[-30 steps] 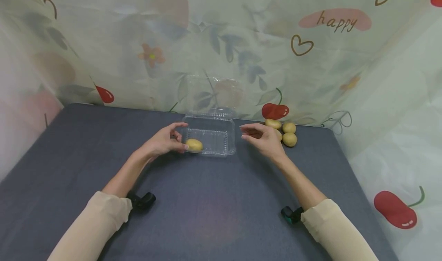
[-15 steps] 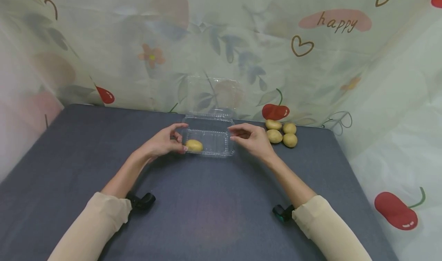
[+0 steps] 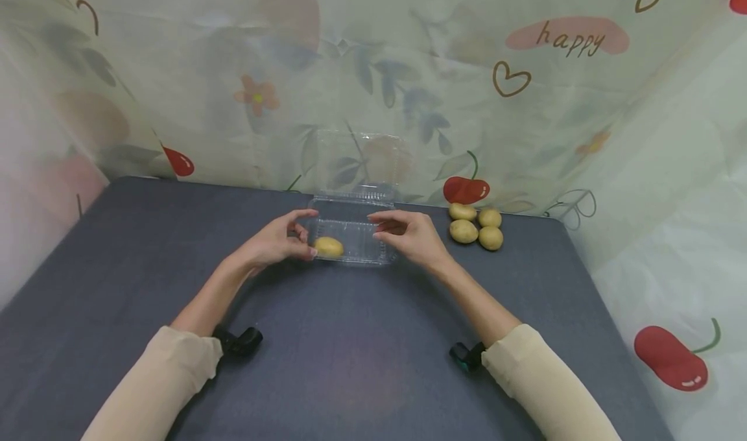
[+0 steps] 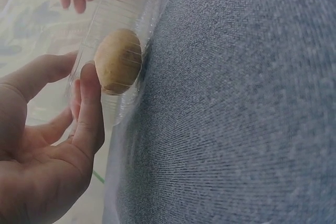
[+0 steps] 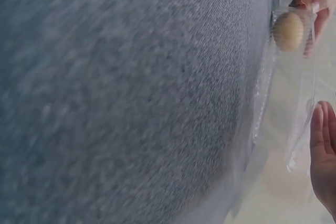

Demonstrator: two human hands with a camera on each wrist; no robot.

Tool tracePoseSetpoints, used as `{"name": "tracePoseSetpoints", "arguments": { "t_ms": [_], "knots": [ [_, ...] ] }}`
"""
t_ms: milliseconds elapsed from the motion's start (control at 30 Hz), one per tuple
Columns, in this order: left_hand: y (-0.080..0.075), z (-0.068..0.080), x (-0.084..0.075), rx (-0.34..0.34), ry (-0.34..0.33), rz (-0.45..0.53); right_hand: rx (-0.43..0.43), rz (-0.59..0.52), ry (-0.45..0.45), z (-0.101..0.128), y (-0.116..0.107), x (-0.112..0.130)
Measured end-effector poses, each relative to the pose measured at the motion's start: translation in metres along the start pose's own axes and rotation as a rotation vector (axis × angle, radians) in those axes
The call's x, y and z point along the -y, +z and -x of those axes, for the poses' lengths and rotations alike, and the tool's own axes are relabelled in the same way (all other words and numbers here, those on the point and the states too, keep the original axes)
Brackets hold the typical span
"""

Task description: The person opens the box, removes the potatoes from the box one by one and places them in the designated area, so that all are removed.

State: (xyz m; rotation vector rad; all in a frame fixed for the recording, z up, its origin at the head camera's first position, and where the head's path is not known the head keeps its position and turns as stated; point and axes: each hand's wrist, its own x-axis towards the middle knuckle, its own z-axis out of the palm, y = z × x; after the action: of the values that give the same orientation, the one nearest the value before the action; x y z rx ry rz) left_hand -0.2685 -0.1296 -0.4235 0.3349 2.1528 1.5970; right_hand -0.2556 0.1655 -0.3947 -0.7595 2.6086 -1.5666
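A clear plastic clamshell container [image 3: 358, 232] stands at the back of the table, its lid [image 3: 358, 162] raised against the backdrop. One potato [image 3: 329, 247] lies inside it at the front left; through the ribbed wall the potato [image 4: 119, 61] also shows in the left wrist view. My left hand [image 3: 277, 237] holds the container's left side, thumb at the front corner and index finger at the rim farther back. Above the container's right part hovers my right hand [image 3: 411, 233], with nothing visible between thumb and fingers. In the right wrist view its fingers [image 5: 320, 129] are fairly straight.
Several potatoes [image 3: 463, 231] sit clustered at the back right of the dark grey table [image 3: 362, 350]. A printed curtain [image 3: 233, 58] hangs right behind the table's back edge and along both sides.
My right hand has moved left from beside the potato cluster to over the container's right part, uncovering the potatoes behind it. The left hand and the container have stayed in place.
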Motion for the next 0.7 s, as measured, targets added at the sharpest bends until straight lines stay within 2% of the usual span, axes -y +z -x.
{"name": "tracePoseSetpoints", "arguments": {
  "t_ms": [133,200,433,700],
  "knots": [
    [0.0,0.001,0.0,-0.002,-0.001,-0.001,0.024,-0.008,0.006,0.002,0.003,0.024],
    [0.0,0.001,0.0,-0.002,-0.001,-0.004,0.036,-0.012,0.014,0.0,0.005,0.025],
    [0.001,0.001,0.001,-0.005,-0.001,-0.005,0.052,-0.026,0.018,-0.012,0.018,-0.007],
    [0.002,0.001,0.0,-0.018,0.001,-0.003,0.103,-0.042,0.017,-0.02,0.025,-0.012]
  ]
}}
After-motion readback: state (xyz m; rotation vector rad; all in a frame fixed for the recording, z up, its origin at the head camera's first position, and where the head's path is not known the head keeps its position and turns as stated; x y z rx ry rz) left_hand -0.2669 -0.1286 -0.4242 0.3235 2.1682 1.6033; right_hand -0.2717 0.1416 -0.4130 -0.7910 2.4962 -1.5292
